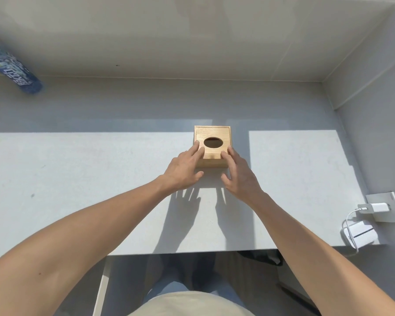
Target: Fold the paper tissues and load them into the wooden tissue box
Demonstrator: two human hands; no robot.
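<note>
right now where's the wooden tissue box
Head view: the wooden tissue box sits right of centre on the grey counter, both hands' fingertips resting on its lid.

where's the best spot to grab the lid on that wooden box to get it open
Take the lid at its near edge, coming from the person's side: a small notch there suggests it slides in grooves rather than lifting. The left hand and right hand fingertips already rest there.

— Any writing that reads anywhere?

— Only on the blue bottle, far off to the left of the left hand's fingers. White characters run along its label, but they blur; I cannot make out a word.

— And near the right hand's fingers?

— The wooden tissue box under them bears no lettering.
</note>
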